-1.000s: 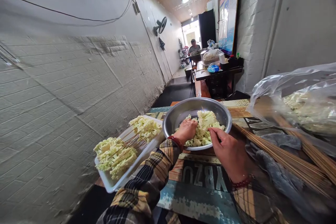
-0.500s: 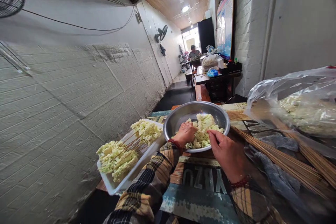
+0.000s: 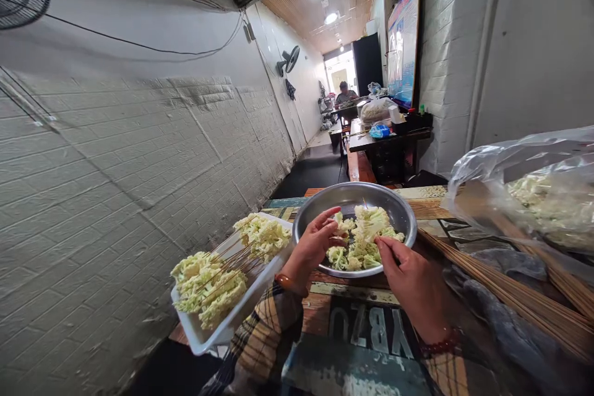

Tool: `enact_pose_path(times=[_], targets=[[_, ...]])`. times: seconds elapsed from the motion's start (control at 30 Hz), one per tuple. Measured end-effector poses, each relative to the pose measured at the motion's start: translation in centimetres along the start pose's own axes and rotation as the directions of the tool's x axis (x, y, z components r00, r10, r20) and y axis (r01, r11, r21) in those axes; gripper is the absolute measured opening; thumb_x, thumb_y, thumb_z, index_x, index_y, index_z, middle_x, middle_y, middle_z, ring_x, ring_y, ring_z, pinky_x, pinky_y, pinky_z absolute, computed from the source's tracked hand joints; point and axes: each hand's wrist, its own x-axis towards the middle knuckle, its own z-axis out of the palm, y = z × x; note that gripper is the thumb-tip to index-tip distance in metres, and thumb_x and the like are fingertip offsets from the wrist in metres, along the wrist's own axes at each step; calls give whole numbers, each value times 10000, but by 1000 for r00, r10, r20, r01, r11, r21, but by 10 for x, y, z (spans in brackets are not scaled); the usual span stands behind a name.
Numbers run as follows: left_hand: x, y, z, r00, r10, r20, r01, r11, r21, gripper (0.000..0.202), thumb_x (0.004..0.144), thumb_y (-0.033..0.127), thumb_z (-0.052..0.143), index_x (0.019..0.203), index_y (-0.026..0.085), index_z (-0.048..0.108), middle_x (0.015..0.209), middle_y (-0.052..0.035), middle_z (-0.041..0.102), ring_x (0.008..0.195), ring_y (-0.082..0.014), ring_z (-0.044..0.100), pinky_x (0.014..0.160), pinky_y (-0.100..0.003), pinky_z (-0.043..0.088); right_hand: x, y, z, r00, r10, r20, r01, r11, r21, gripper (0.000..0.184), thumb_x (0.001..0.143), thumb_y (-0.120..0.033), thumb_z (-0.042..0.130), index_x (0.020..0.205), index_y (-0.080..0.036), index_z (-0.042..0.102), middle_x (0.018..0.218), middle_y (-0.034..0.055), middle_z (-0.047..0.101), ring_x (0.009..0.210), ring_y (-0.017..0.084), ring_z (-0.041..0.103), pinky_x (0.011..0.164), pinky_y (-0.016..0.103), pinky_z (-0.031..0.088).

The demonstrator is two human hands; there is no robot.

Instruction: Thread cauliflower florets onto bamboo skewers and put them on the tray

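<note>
In the head view, a steel bowl (image 3: 306, 207) holds loose cauliflower florets (image 3: 355, 257). My right hand (image 3: 411, 272) is closed in a pinch on a bamboo skewer, most of it hidden by the hand and the cauliflower. Pale cauliflower (image 3: 371, 221) is threaded on this skewer above the bowl, and a thin tip (image 3: 365, 203) pokes out at its top. Over the bowl's left side, my left hand (image 3: 316, 241) has its fingers curled round a small cauliflower floret (image 3: 343, 224), partly hidden behind them and close to the skewered piece.
Left of the bowl, a white tray (image 3: 197, 341) carries skewered cauliflower (image 3: 208, 288) in two clusters. Bundled bamboo skewers (image 3: 501, 284) and crumpled grey plastic (image 3: 501, 309) lie to the right. Beyond them stands a clear bag (image 3: 473, 167) of cauliflower. A person (image 3: 344, 94) sits far back.
My left hand has risen out of the florets and shifted slightly left, now with a floret at its fingers. My right hand still pinches the skewer, slightly lower and to the right in view.
</note>
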Motion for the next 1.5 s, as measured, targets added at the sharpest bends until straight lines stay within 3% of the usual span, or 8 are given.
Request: enact_pose_path(times=[0.1, 0.23, 0.33, 0.5, 0.77, 1.1, 1.3, 1.5], targets=[[-6, 1, 5, 998, -62, 13, 64, 968, -241, 414, 654, 295, 809, 1028, 178, 676, 862, -23, 630, 767, -169, 664, 764, -331, 528, 0, -3, -1, 1000, -22, 21, 21, 999, 47, 395, 941, -435, 442, 893, -212, 764, 850, 99, 792, 719, 261, 755, 611, 314, 577], [-4, -4, 5, 993, 66, -98, -74, 994, -83, 212, 628, 232, 818, 778, 156, 688, 907, -33, 669, 849, -152, 616, 798, -271, 469, -2, -6, 2, 999, -29, 16, 27, 993, 114, 366, 928, -415, 464, 868, -201, 754, 865, 92, 793, 731, 240, 758, 649, 307, 600], [-1, -8, 2, 965, 155, -212, -154, 988, 23, 204, 634, 269, 815, 697, 150, 662, 841, -19, 648, 794, -124, 563, 718, -219, 432, -3, -4, 6, 1000, -16, 12, 14, 989, 150, 348, 912, -424, 485, 847, -207, 749, 861, 85, 794, 740, 234, 757, 671, 316, 608], [0, -13, -2, 970, 27, -240, -68, 984, -164, 295, 693, 377, 784, 721, 158, 588, 630, 52, 500, 528, -53, 413, 504, -182, 348, -6, 1, 9, 998, 17, 68, -28, 986, 164, 343, 907, -430, 500, 859, -206, 754, 830, 72, 792, 713, 223, 753, 643, 301, 610], [-5, -16, -8, 962, -62, -265, -79, 868, -490, 284, 591, 262, 853, 766, 137, 666, 787, -4, 598, 713, -106, 557, 655, -244, 525, -15, 3, 12, 981, -98, 167, 77, 989, 129, 290, 899, -414, 545, 846, -247, 776, 808, 40, 796, 685, 200, 758, 654, 250, 618], [-14, -18, -14, 970, -60, -234, -86, 818, -569, 526, 629, 177, 805, 1137, 260, 696, 864, 24, 496, 707, -74, 533, 709, -261, 536, -19, 5, 10, 952, -191, 239, 182, 982, 59, 240, 896, -369, 569, 887, -248, 776, 841, 33, 799, 703, 202, 765, 668, 252, 629], [-14, -19, -11, 989, -7, -145, -57, 900, -432, 252, 658, 213, 774, 902, 177, 723, 828, -5, 577, 709, -96, 527, 646, -207, 452, -18, 2, 14, 934, -263, 240, 255, 965, 67, 239, 913, -329, 547, 898, -243, 770, 850, 29, 799, 725, 183, 767, 663, 220, 620], [-12, -22, -13, 981, -7, -193, -87, 876, -474, 324, 643, 243, 809, 877, 200, 589, 830, 3, 626, 755, -117, 587, 699, -222, 444, -19, 3, 13, 930, -270, 248, 264, 963, 58, 202, 909, -310, 568, 910, -243, 759, 860, 16, 800, 737, 172, 767, 673, 200, 614]])
